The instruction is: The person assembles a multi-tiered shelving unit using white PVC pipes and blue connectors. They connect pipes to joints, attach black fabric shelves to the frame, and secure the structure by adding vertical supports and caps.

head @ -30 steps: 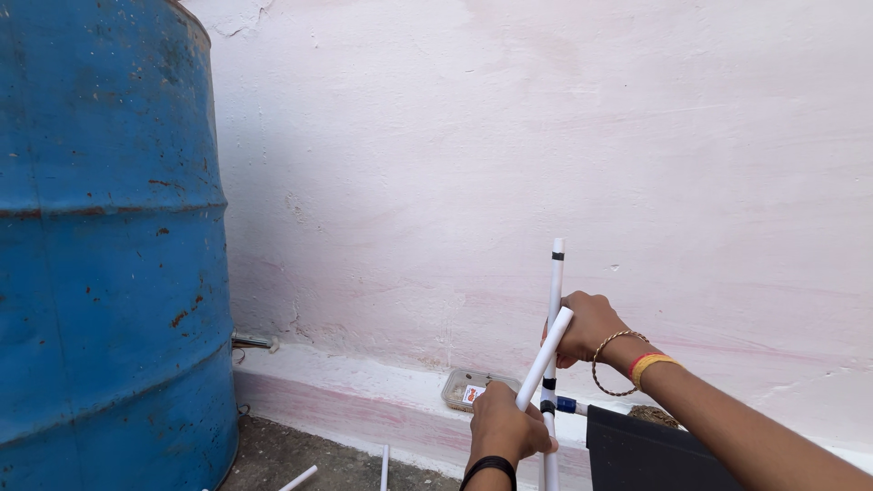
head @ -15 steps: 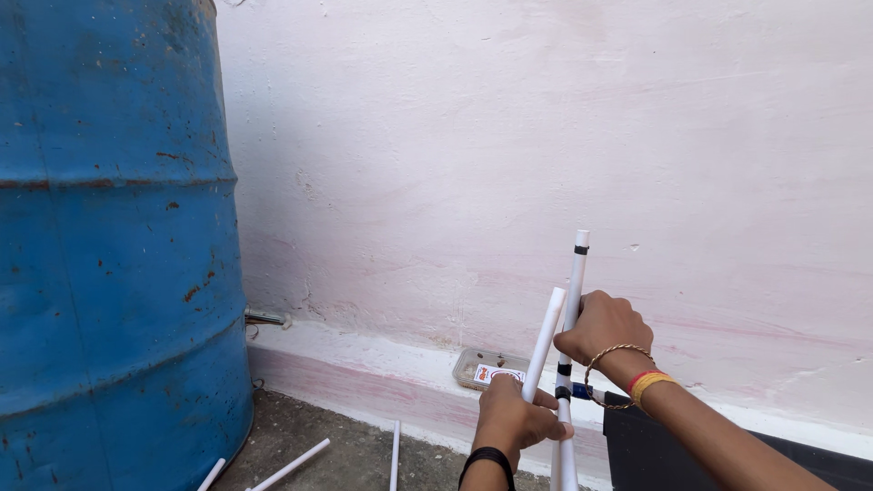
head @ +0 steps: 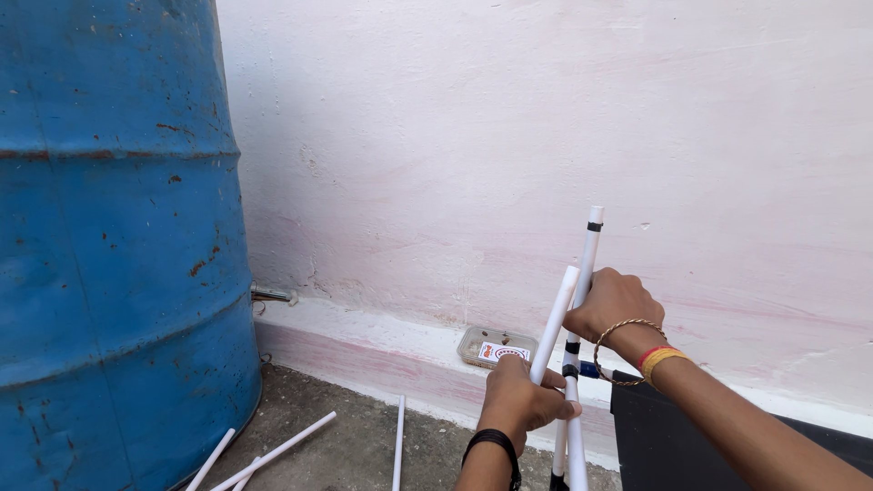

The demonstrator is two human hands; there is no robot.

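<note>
My right hand (head: pixel 614 305) is closed around an upright white pipe (head: pixel 590 244) that bears black tape bands near its top and middle. My left hand (head: pixel 516 398), with a black band at the wrist, grips a second white pipe (head: pixel 556 318) that leans against the upright one and crosses it near my hands. Bangles and a red-and-yellow thread circle my right wrist. The pipes' lower ends run out of view at the bottom edge.
A big rusty blue drum (head: pixel 114 236) fills the left side. A pale pink wall (head: pixel 546 136) stands ahead with a low ledge (head: pixel 364 341) holding a small tin (head: pixel 496 347). Loose white pipes (head: pixel 282 445) lie on the ground. A black object (head: pixel 691 445) sits bottom right.
The view has shifted so the drum takes up more of the left. Both hands have kept their grips, and my left hand has slid slightly lower on the leaning pipe.
</note>
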